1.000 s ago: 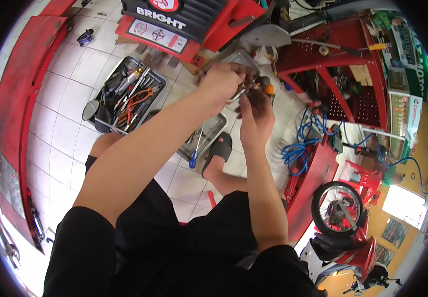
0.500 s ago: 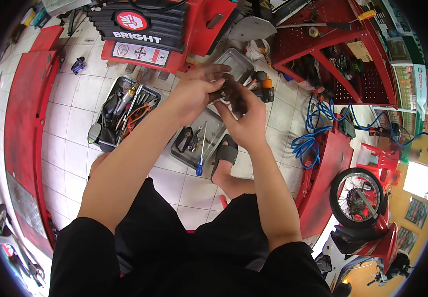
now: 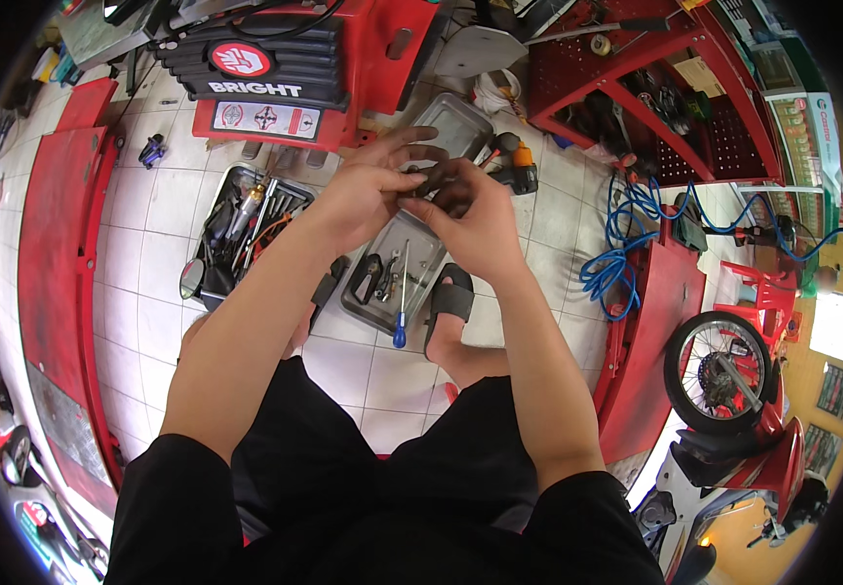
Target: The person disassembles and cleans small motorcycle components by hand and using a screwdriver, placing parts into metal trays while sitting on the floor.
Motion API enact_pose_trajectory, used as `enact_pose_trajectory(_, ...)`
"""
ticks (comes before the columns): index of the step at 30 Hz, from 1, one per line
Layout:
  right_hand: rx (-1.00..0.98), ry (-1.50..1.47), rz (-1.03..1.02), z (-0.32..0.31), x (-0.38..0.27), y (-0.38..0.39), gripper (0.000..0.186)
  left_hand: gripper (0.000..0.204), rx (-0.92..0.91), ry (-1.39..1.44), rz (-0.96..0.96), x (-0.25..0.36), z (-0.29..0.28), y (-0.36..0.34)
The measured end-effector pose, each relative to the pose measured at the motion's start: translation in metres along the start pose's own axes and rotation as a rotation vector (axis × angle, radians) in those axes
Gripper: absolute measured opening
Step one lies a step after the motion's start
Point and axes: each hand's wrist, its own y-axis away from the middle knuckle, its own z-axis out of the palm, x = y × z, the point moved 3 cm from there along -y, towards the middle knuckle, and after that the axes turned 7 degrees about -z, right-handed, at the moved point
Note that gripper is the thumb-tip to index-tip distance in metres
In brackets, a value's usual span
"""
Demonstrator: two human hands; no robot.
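Observation:
My left hand (image 3: 368,190) and my right hand (image 3: 475,214) meet above the floor at the middle of the view, with dirt-darkened fingers. Both pinch a small dark part (image 3: 415,187) between thumbs and fingertips; its kind is too small and covered to make out. The upper fingers of the left hand are spread away from it. Under the hands lies a grey metal tray (image 3: 361,314), holding a long screwdriver with a blue handle (image 3: 400,336), a black-handled tool (image 3: 369,276) and small metal pieces.
A tool bin (image 3: 199,297) crammed with hand tools stands at left. Farther off are another grey tray (image 3: 475,122) and an orange-and-black power tool (image 3: 519,171). A red machine (image 3: 368,78) rises ahead. Blue hose (image 3: 607,268) coils at right near a red shelf unit (image 3: 685,146) and a motorcycle wheel (image 3: 719,370).
My hands have drawn slightly closer together, and the right fingers have curled inward around the small part. The whole view has shifted a little.

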Motion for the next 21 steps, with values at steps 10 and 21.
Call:
enact_pose_trajectory(10, 0.108, 0.144, -0.107, 0.004, -0.003, 0.001, 0.03, 0.043, 0.021, 0.03, -0.037, -0.004, -0.01, -0.005)
enact_pose_trajectory(21, 0.354, -0.491, 0.454, 0.018, 0.139, 0.006, 0.026, 0.02, 0.517, 0.296, 0.137, 0.001, -0.042, -0.017)
